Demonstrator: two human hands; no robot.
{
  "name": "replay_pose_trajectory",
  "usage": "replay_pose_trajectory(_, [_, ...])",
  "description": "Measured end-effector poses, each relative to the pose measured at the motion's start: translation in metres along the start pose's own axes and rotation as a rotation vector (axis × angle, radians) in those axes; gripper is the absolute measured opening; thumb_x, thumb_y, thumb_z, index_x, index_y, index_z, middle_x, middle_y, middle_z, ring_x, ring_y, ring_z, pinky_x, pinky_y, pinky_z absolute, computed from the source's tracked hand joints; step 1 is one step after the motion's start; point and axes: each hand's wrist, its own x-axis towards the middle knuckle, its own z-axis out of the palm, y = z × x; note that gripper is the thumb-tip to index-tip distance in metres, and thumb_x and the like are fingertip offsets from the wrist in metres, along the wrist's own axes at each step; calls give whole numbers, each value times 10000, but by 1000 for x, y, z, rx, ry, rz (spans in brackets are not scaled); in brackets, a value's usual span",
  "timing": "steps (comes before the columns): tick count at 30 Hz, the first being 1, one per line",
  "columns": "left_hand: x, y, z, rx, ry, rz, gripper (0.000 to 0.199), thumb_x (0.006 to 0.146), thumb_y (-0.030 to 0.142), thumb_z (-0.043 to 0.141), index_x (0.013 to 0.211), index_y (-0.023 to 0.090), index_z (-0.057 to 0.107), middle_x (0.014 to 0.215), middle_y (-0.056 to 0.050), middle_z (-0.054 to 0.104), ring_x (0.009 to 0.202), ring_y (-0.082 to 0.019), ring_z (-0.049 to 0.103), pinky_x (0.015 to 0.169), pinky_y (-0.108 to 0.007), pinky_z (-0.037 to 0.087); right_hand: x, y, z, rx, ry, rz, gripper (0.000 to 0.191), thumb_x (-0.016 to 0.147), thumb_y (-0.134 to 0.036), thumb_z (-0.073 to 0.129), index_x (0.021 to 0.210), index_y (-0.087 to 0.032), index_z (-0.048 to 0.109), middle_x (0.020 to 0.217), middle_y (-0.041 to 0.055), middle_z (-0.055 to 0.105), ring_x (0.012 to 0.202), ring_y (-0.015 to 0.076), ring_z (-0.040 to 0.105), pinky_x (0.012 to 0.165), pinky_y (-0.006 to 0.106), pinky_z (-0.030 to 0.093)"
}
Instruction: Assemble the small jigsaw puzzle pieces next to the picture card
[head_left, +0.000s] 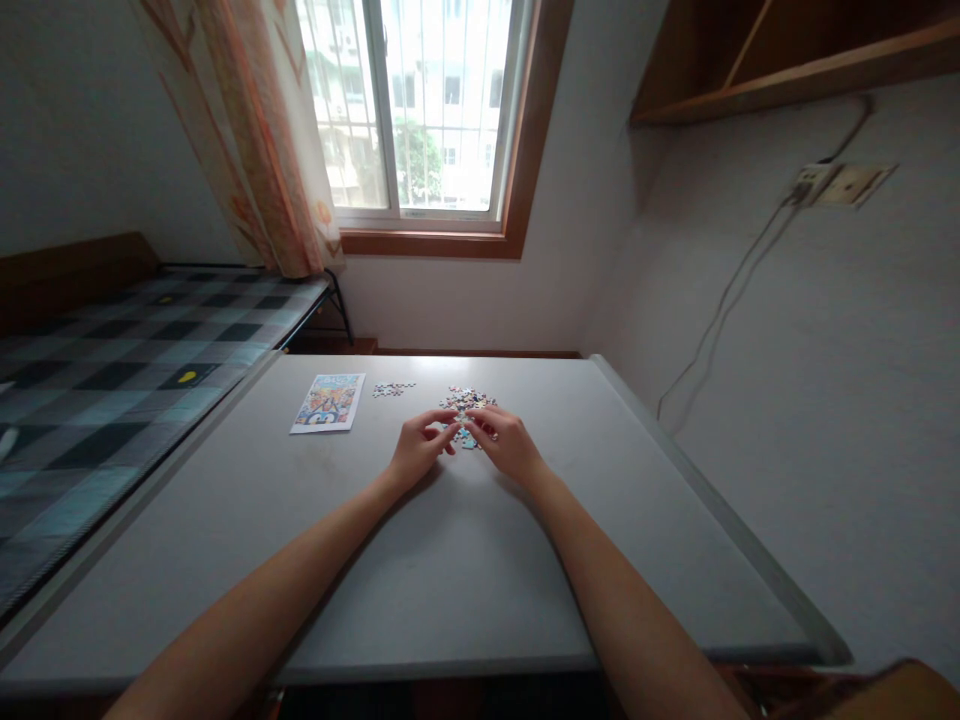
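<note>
My left hand [421, 446] and my right hand [513, 443] come together over a small pile of jigsaw puzzle pieces [466, 400] on the grey-white table [480, 560]. Thumbs and fingers of both hands are pinched, their tips almost meeting around a small pale puzzle piece [463, 416]; its outline is mostly covered by the fingers. Light-blue pieces [469, 440] lie just below and between the hands. Left of the pile, a separate group of puzzle pieces [391, 389] lies flat. Farther left is a colourful printed picture sheet [328, 404].
A bed with a checked cover [187, 345] runs along the table's left side. The white wall [810, 380] borders the right, with a cable hanging from a socket [847, 185]. A wooden shelf [810, 75] juts out above. A window [427, 110] and curtain [251, 130] are behind.
</note>
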Motion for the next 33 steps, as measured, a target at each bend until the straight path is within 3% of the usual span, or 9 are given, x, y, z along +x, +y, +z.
replay_pose_trajectory(33, [0, -2, 0, -11, -13, 2, 437, 754, 475, 702, 1026, 134, 687, 984, -96, 709, 515, -109, 632, 462, -234, 503, 0, -2, -1, -11, -3, 8, 158, 908, -260, 560, 969, -181, 682, 790, 32, 634, 695, 135, 562, 662, 251, 464])
